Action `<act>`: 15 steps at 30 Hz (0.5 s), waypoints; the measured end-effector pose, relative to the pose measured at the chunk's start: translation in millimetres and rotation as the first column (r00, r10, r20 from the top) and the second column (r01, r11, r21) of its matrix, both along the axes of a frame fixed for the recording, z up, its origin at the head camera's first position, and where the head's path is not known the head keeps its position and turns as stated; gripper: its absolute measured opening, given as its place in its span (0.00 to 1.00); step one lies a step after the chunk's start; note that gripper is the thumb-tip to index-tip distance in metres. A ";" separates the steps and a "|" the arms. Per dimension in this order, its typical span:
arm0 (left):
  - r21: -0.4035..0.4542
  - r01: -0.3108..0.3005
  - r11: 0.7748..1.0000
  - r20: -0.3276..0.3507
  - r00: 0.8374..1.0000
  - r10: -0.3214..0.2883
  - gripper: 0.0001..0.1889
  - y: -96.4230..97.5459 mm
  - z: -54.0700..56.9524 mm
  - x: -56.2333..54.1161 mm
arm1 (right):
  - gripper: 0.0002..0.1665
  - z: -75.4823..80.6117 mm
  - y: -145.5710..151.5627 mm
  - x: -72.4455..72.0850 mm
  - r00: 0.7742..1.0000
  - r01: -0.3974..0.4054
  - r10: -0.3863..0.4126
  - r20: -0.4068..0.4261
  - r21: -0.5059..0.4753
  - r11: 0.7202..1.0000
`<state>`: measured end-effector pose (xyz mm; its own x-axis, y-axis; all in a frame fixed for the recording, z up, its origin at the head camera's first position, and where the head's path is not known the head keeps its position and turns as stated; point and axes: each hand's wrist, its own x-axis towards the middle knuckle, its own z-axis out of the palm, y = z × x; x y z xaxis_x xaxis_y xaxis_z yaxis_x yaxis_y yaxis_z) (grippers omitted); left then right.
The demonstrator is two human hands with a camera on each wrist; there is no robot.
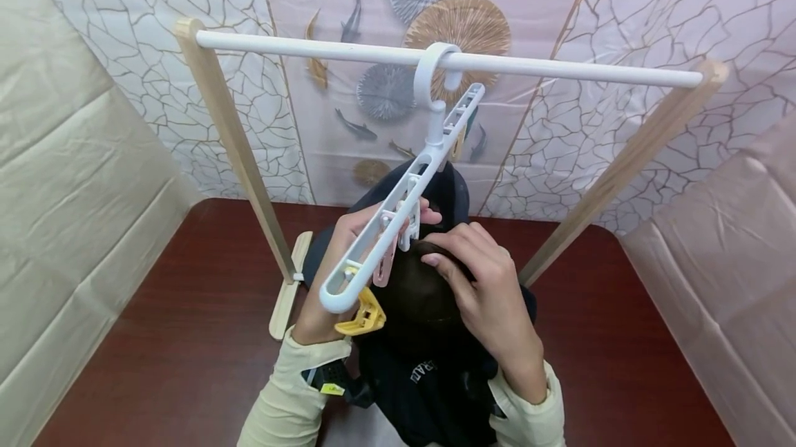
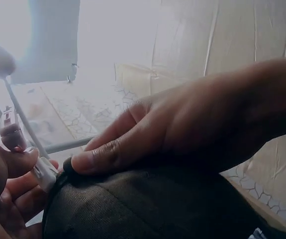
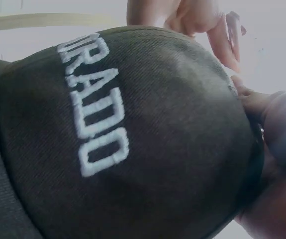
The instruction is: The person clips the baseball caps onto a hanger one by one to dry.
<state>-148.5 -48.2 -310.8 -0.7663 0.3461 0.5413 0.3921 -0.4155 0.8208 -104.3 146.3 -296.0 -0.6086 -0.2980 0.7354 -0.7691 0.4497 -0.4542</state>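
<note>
A person in pale sleeves [image 1: 280,398] works with both bare hands on a dark cap [image 1: 429,302], held up beneath a white hanger [image 1: 436,129]. White stitched lettering [image 3: 103,107] runs across the cap's front, on the side nearest the person; the letters RADO can be read.

The left hand [image 1: 349,234] reaches behind the hanger, its thumb and fingers pinching a white clothespin [image 1: 410,222] that hangs from it. In the left wrist view this clothespin's end meets the cap's edge; whether it grips the cloth cannot be told. The right hand [image 1: 488,281] holds that edge of the cap, with thumb and bent fingers pinching the fabric just beside the clothespin.

A pink clothespin [image 1: 384,269] hangs next to the white one, and a yellow clothespin [image 1: 363,316] hangs at the hanger's near end. Dark blue fabric [image 1: 457,191] shows behind, partly hidden.

The hanger hooks over a white rod [image 1: 311,48] set between two wooden posts, a left post [image 1: 239,150] and a right post [image 1: 616,164]. The frame stands on a reddish-brown counter [image 1: 155,336], before a wall covering [image 1: 659,18] with a cracked-line pattern.
</note>
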 end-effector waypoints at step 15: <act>-0.022 -0.094 0.995 0.070 0.993 0.095 0.17 6.8 18.0 20.8 | 0.08 -6.2 -9.8 -3.5 0.999 0.026 -0.033 -0.039 -0.157 0.987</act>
